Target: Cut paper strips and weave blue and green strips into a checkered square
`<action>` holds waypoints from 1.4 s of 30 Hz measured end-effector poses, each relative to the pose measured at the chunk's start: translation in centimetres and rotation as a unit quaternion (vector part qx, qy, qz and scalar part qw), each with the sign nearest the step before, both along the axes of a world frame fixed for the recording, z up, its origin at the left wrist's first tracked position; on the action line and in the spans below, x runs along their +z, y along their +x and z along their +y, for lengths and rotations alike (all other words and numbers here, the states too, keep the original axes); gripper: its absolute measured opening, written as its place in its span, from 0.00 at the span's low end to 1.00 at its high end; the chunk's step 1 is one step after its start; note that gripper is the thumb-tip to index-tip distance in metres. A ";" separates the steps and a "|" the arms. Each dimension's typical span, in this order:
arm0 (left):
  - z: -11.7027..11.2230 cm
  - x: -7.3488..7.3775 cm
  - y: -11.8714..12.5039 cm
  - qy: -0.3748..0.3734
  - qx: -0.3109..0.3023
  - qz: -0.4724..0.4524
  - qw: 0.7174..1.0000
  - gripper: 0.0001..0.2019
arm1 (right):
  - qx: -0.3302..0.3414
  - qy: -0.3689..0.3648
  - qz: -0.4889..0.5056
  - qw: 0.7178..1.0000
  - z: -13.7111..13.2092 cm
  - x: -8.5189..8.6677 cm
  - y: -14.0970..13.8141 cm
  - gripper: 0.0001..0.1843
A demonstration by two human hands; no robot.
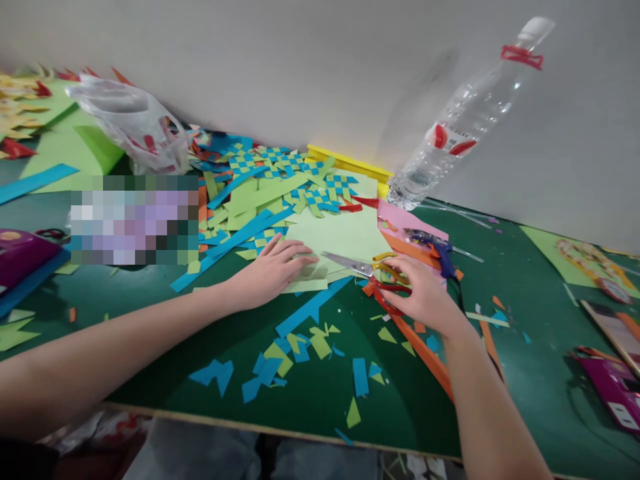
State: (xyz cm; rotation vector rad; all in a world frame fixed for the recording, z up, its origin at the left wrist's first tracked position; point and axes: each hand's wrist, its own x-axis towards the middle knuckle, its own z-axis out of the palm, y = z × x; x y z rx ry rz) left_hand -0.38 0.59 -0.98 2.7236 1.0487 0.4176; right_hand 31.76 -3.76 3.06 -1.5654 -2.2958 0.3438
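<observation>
My right hand [423, 290] grips a pair of scissors [357, 265] with one yellow and one red handle loop. Their blades point left over a pale green sheet of paper [333, 233]. On the sheet's left part lies my left hand [283, 267], palm down with fingers stretched out, close to the scissor tips. Behind the hands are woven blue-and-green paper pieces [317, 197] and loose green strips [265, 193]. A long blue strip [307, 313] lies just in front of the sheet, with small blue and green scraps [280, 360] nearer the table edge.
A clear plastic bottle [450, 127] leans at the wall on the right. Near it lie a blue glue gun [443, 257] and orange strips [425, 350]. A plastic bag [137, 120] stands back left. Purple objects lie at the far left [25, 257] and far right [607, 387].
</observation>
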 end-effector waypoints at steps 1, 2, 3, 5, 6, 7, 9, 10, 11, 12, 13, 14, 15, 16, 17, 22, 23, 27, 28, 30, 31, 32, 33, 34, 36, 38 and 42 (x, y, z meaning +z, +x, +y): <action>-0.1 0.2 0.1 -0.012 0.011 -0.009 1.000 0.19 | -0.013 0.002 0.006 1.000 0.0 -0.2 0.0 0.24; -0.2 0.4 0.2 -0.022 0.016 -0.019 0.999 0.18 | -0.022 0.003 0.012 1.000 0.1 -0.4 0.1 0.24; -0.1 0.7 0.2 -0.028 0.015 -0.032 0.999 0.18 | -0.028 0.005 0.020 0.999 0.1 -0.5 0.1 0.24; 0.3 1.4 -0.2 -0.031 -0.017 -0.044 0.998 0.20 | -0.030 0.015 0.034 0.999 0.2 -0.8 0.2 0.25; 0.5 1.7 -0.5 -0.033 -0.050 -0.032 0.998 0.22 | -0.028 0.020 0.038 0.999 0.3 -0.8 0.3 0.25; 0.8 1.9 -0.9 -0.031 -0.081 -0.015 0.996 0.23 | -0.027 0.023 0.040 0.999 0.3 -0.9 0.3 0.25; 1.3 2.2 -1.6 -0.011 -0.117 0.015 0.993 0.25 | -0.025 0.018 0.045 0.999 0.3 -0.8 0.3 0.25; 1.5 2.2 -1.9 -0.001 -0.128 0.032 0.991 0.27 | -0.023 0.009 0.047 0.999 0.2 -0.8 0.2 0.25; 1.6 2.2 -2.1 0.012 -0.131 0.045 0.990 0.28 | -0.020 -0.004 0.048 0.999 0.2 -0.7 0.2 0.25; 1.7 2.0 -2.2 0.024 -0.130 0.055 0.990 0.29 | -0.015 -0.017 0.046 0.999 0.1 -0.6 0.2 0.27; 1.7 1.9 -2.3 0.037 -0.127 0.062 0.989 0.29 | -0.011 -0.028 0.040 0.999 0.1 -0.6 0.1 0.29; 1.7 1.7 -2.3 0.048 -0.122 0.066 0.989 0.30 | -0.005 -0.035 0.030 0.999 0.0 -0.5 0.1 0.31; 1.7 1.5 -2.3 0.057 -0.118 0.069 0.989 0.30 | 0.000 -0.038 0.018 0.999 0.0 -0.4 0.0 0.32; 1.6 1.3 -2.2 0.063 -0.113 0.070 0.989 0.30 | 0.005 -0.038 0.006 0.999 0.0 -0.4 0.0 0.33; 1.6 1.1 -2.1 0.066 -0.108 0.069 0.990 0.30 | 0.009 -0.036 -0.004 0.999 0.0 -0.3 0.0 0.34; 1.7 0.6 -1.9 0.079 -0.067 0.046 0.994 0.26 | 0.008 -0.022 -0.042 0.999 0.0 0.0 0.0 0.32; 1.7 0.6 -1.8 0.082 -0.060 0.042 0.994 0.26 | 0.006 -0.020 -0.050 0.999 0.0 0.1 0.1 0.32; 1.5 0.6 -1.5 0.092 -0.030 0.020 0.995 0.23 | 0.009 -0.024 -0.064 0.998 0.0 0.1 0.2 0.30; 1.4 0.6 -1.3 0.091 -0.026 0.013 0.995 0.23 | 0.014 -0.025 -0.063 0.998 0.0 0.1 0.2 0.30; 1.2 0.5 -1.1 0.081 -0.029 0.002 0.996 0.22 | 0.022 -0.027 -0.059 0.998 0.0 0.1 0.2 0.28; 1.1 0.5 -1.0 0.074 -0.034 -0.001 0.997 0.21 | 0.025 -0.029 -0.058 0.998 0.1 0.1 0.1 0.28; 1.0 0.5 -0.9 0.068 -0.040 -0.003 0.997 0.21 | 0.028 -0.031 -0.058 0.997 0.1 0.2 0.1 0.27; 1.0 0.4 -0.8 0.064 -0.045 -0.003 0.997 0.20 | 0.030 -0.033 -0.058 0.997 0.1 0.2 0.0 0.27; 1.0 0.4 -0.8 0.063 -0.050 -0.002 0.997 0.19 | 0.033 -0.037 -0.058 0.997 0.1 0.3 0.0 0.27; 1.1 0.3 -0.8 0.064 -0.056 -0.001 0.996 0.19 | 0.036 -0.047 -0.059 0.997 0.1 0.4 -0.1 0.26; 1.2 0.2 -0.8 0.062 -0.061 -0.001 0.996 0.18 | 0.035 -0.054 -0.059 0.996 0.1 0.4 -0.1 0.26; 1.4 -0.1 -0.9 0.057 -0.065 -0.005 0.996 0.18 | 0.039 -0.048 -0.052 0.997 0.1 0.3 0.0 0.27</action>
